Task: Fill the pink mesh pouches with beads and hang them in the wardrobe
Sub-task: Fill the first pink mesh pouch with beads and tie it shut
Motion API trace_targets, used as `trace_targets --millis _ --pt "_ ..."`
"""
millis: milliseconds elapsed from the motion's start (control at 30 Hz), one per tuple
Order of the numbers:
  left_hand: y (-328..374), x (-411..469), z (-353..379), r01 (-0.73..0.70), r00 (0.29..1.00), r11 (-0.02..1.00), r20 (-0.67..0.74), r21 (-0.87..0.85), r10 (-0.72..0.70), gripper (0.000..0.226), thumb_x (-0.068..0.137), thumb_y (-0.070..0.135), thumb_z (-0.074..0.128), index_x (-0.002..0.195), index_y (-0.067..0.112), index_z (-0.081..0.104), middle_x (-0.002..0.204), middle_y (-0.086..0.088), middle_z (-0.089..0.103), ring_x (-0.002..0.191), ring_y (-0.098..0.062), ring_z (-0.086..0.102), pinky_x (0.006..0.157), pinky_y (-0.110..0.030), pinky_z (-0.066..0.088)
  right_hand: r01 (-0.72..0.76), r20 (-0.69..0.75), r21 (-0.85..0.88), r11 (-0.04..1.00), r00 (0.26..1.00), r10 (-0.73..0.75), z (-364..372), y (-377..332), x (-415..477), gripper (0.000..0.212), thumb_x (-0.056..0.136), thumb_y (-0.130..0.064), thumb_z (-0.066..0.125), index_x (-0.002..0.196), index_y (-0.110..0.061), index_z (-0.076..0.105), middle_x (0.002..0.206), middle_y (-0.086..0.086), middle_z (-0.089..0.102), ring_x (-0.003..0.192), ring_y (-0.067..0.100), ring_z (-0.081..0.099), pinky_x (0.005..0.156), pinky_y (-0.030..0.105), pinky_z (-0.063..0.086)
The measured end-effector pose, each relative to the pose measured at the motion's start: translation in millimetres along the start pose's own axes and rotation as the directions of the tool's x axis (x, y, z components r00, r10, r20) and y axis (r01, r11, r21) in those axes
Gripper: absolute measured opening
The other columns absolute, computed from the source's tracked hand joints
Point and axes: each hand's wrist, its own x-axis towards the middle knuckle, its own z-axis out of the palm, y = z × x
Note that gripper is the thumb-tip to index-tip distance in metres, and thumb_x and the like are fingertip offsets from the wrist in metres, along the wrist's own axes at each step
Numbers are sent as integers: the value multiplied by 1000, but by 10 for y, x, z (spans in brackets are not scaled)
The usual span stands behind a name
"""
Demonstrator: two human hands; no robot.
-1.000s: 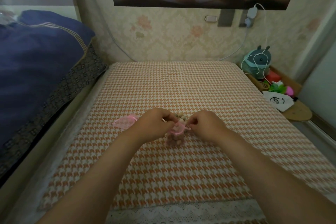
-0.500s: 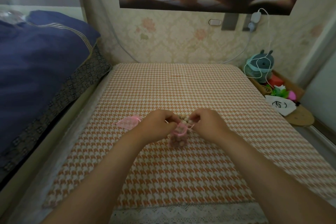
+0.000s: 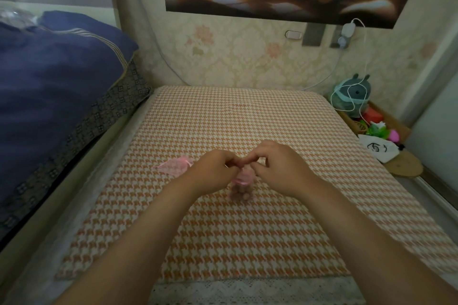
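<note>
A pink mesh pouch with tan beads inside hangs just above the houndstooth cloth, its neck gathered by a pink ribbon. My left hand and my right hand meet above it, fingertips pinching the top of the pouch or its drawstring. A second pink mesh pouch lies flat on the cloth to the left of my left hand. The loose beads behind my hands are hidden.
A dark blue quilt is piled on the bed at the left. At the right edge stand a teal toy with a white cable, a box of small things and a white drawstring bag. The wallpapered wall closes the far side.
My hands have drawn together and risen slightly, lifting the filled pouch upright with its neck pulled tighter. The flat pouch has not moved.
</note>
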Motion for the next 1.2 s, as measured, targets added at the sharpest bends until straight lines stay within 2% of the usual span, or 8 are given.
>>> trace_targets --millis 133,233,367,533,700,800,933,1200 --pt "14 -13 -17 -2 1000 1000 3 3 2 20 89 15 58 99 27 70 96 9 70 83 -14 68 74 -36 59 26 145 -51 998 989 -18 26 27 -56 21 89 -38 60 104 -42 73 112 -19 56 86 -1 53 77 28 50" --pt "27 -12 -29 50 997 995 58 -83 -45 25 89 17 60 114 24 61 110 5 65 93 -19 66 72 -36 59 38 176 -83 996 984 -23 80 45 -79 23 90 -43 60 110 -41 73 112 -17 57 91 5 56 77 32 52" --pt "-21 -32 4 37 981 999 193 -16 -33 72 76 38 79 138 29 44 124 9 57 98 -9 65 80 -27 54 66 174 -85 994 984 -50 101 49 -56 23 92 -46 63 112 -38 74 110 -13 62 91 10 58 78 34 52" --pt "-45 6 114 -109 994 992 28 66 107 21 77 28 80 80 40 63 76 14 65 68 -6 63 63 -21 45 18 131 14 1000 991 -20 142 48 -45 20 91 -32 65 108 -32 76 106 -10 67 92 11 62 83 37 53" --pt "-85 17 119 -90 996 991 11 103 90 25 75 35 82 95 24 72 87 11 69 76 -6 63 70 -24 52 -123 115 192 974 988 102 114 94 -63 31 90 -45 71 116 -36 58 108 -16 64 79 -2 60 74 28 52" --pt "-78 -4 99 -82 996 992 26 92 80 30 74 36 83 98 23 73 90 10 71 77 -6 66 73 -26 56 -161 187 168 972 974 129 109 119 -57 36 90 -45 71 123 -32 67 106 -14 69 90 1 64 88 34 56" --pt "-127 -57 -13 -69 997 991 35 119 65 35 74 38 83 104 25 71 92 7 71 78 -4 65 72 -21 54 -169 175 152 974 974 142 147 153 -42 18 88 -41 74 100 -29 79 90 -10 74 84 8 67 84 39 56" --pt "-249 -217 -169 29 1000 982 4 184 -31 3 84 24 76 87 24 78 69 18 66 59 11 58 58 -10 40 -222 151 118 968 967 203 156 178 -3 7 89 -30 74 91 -29 81 85 -12 76 80 9 68 81 41 58"
